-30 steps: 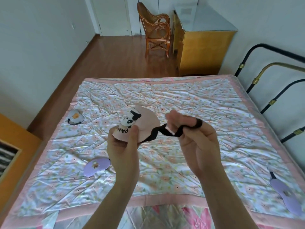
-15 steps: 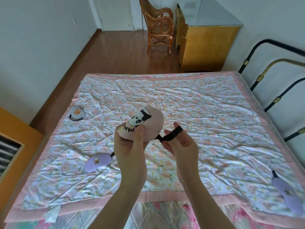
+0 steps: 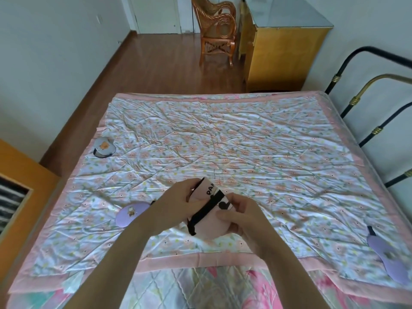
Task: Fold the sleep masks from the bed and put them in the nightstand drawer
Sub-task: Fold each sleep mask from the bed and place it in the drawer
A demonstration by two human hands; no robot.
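Both hands hold a folded pink panda sleep mask (image 3: 211, 226) low over the near part of the bed. Its black strap (image 3: 206, 211) lies diagonally across the pink face. My left hand (image 3: 176, 205) grips the mask's upper left edge. My right hand (image 3: 242, 216) pinches its right side over the panda print. A folded lilac mask (image 3: 131, 214) lies on the quilt just left of my left wrist. A grey folded mask (image 3: 103, 148) rests near the bed's left edge. An unfolded lilac mask (image 3: 388, 257) lies at the bed's right corner.
The floral quilt (image 3: 245, 141) covers the bed, with a pink border at the near edge. An orange nightstand (image 3: 20, 188) stands at the left. A metal bed frame (image 3: 379, 121) runs along the right. A rattan chair (image 3: 217, 30) and a yellow cabinet (image 3: 281, 54) stand beyond the bed.
The mask came down from chest height toward the quilt. My right hand drew the strap in and laid it across the mask, then closed on the mask's right side.
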